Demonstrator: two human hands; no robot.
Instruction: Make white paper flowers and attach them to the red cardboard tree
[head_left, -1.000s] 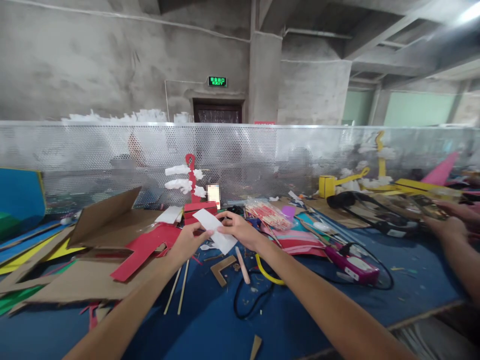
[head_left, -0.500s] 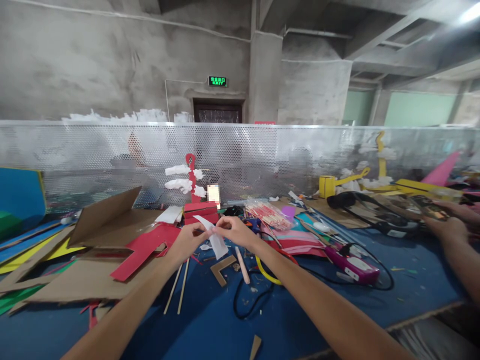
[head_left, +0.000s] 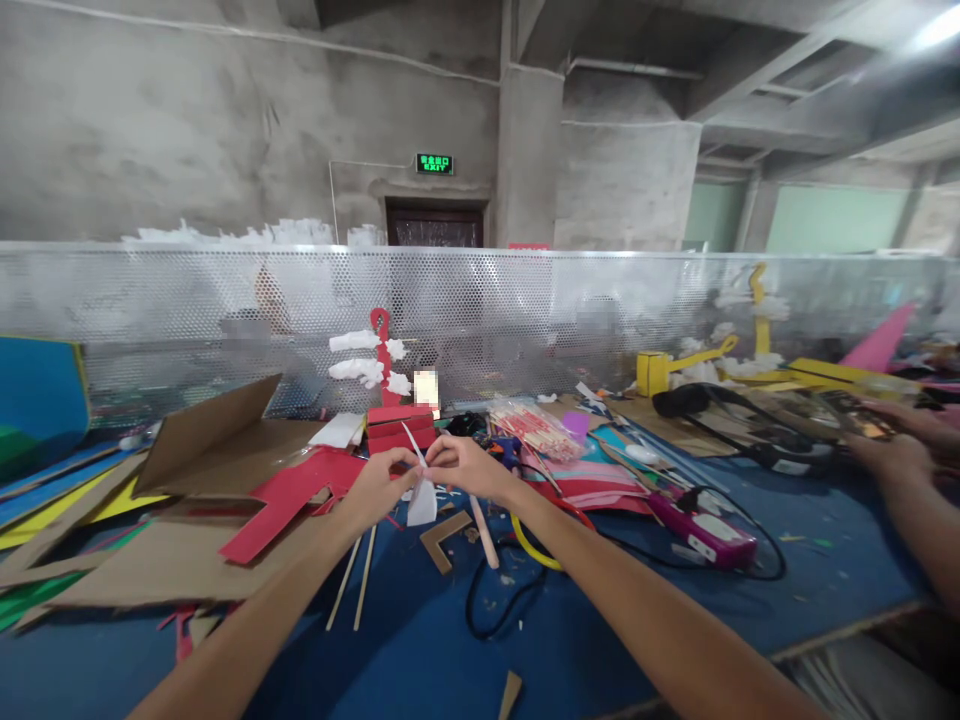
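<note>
A white strip of paper (head_left: 422,503) is pinched between my two hands, which nearly meet above the table. My left hand (head_left: 384,483) grips it from the left with thumb and fingertips. My right hand (head_left: 470,467) pinches it from the other side, its fingers curled. One end of the strip points up and the wider end hangs down. Just behind stands a red box (head_left: 400,428) with a red upright post (head_left: 385,358) carrying white cloud-like pieces. Beneath my hands lie an L-shaped cardboard piece (head_left: 444,543) and a pale stick (head_left: 484,533).
Brown cardboard (head_left: 172,555) and a red cutout (head_left: 281,500) lie at left, near two thin wooden sticks (head_left: 365,578). At right are a bag of red-and-white sticks (head_left: 536,428), a purple device (head_left: 705,530) and black cable (head_left: 487,635). Another person's hand (head_left: 889,450) works far right.
The white paper strip has turned between my fingers, its upper end now steeper and its lower end hanging more to the left. My hands stay in nearly the same place.
</note>
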